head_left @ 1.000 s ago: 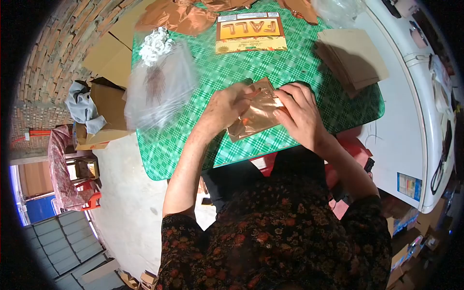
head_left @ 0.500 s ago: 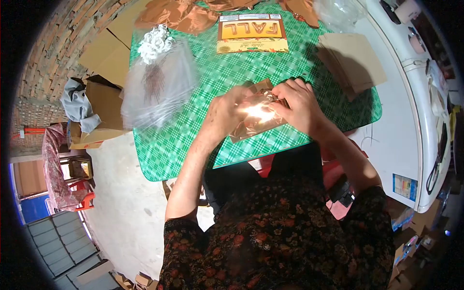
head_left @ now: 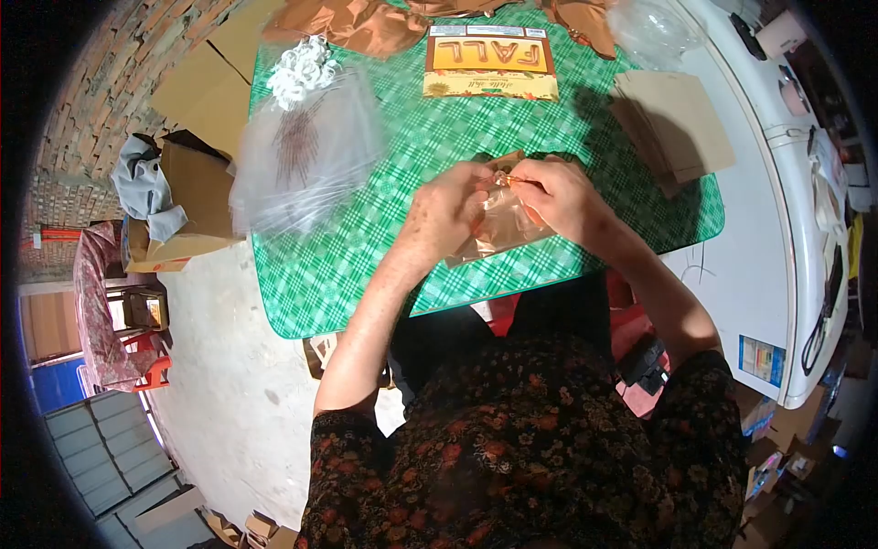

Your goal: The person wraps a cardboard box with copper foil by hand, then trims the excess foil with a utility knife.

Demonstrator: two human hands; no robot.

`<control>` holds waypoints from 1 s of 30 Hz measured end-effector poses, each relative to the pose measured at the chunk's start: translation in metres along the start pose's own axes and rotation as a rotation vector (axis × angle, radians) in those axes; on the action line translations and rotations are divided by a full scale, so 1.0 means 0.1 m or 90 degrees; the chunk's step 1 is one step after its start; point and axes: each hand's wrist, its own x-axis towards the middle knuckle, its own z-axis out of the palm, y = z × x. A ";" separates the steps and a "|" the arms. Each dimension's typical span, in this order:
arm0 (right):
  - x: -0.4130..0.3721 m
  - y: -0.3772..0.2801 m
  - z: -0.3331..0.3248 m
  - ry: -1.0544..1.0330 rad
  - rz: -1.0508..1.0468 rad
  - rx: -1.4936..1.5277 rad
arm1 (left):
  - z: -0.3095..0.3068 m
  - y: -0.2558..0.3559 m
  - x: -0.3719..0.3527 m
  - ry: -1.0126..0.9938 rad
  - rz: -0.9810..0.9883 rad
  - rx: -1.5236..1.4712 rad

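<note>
Near the front edge of the table, both hands are on a flat, folded copper-coloured foil balloon (head_left: 498,227). My left hand (head_left: 441,212) closes its fingers on the foil's left side and upper edge. At the upper right, my right hand (head_left: 565,199) pinches a thin, shiny orange-copper strip of it; the fingertips of the two hands nearly meet there. Further back lies a printed header card (head_left: 491,84) with the word FALL, upside down from here. To the left is a stack of clear plastic bags (head_left: 315,160), with curly white ribbon (head_left: 302,73) at its top.
A green checked cloth covers the table (head_left: 366,265). Brown paper sheets (head_left: 686,128) lie stacked at the right. More copper foil (head_left: 347,27) and clear plastic (head_left: 654,32) are at the far edge. An open cardboard box (head_left: 197,197) stands left; a white appliance (head_left: 759,265) stands right.
My right hand's fingers have drawn together into a pinch on a thin strip of foil. My left hand has shifted slightly right. The bright glare on the foil is gone.
</note>
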 end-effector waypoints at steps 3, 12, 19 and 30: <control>0.01 -0.06 -0.01 -0.017 0.074 0.051 | 0.03 0.00 0.02 0.020 0.010 0.022; -0.03 -0.04 0.06 0.022 0.058 0.032 | 0.02 0.08 0.05 0.024 0.010 0.126; -0.06 -0.01 0.03 -0.014 0.064 0.053 | 0.20 -0.06 0.05 0.137 0.117 0.131; -0.55 0.03 -0.12 0.083 0.074 0.050 | 0.25 -0.10 0.02 0.163 0.133 0.158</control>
